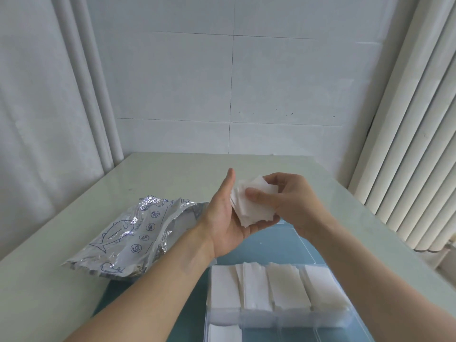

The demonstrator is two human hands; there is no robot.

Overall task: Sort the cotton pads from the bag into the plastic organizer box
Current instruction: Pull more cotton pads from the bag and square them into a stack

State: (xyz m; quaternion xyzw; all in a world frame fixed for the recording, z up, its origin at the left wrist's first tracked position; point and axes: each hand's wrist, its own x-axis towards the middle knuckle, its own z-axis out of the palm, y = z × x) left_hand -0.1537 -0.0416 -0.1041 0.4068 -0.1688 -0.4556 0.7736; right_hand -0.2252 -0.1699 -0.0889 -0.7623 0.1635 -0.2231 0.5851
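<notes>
A loose stack of white square cotton pads (249, 206) lies in the palm of my left hand (225, 218), held up above the table. My right hand (283, 198) grips the same stack from the right, thumb on top and fingers curled behind it. Below them, near the front edge, stands the clear plastic organizer box (278, 314); its back row of compartments holds several piles of pads, and another pile (224, 333) shows at the front left. The silver foil bag (128, 233) with blue fish drawings lies open on the table to the left.
The box sits on a blue mat (278, 245) on a pale green table (172, 174). A tiled wall stands behind, a curtain hangs at the left, and a ribbed white radiator (409, 144) runs along the right.
</notes>
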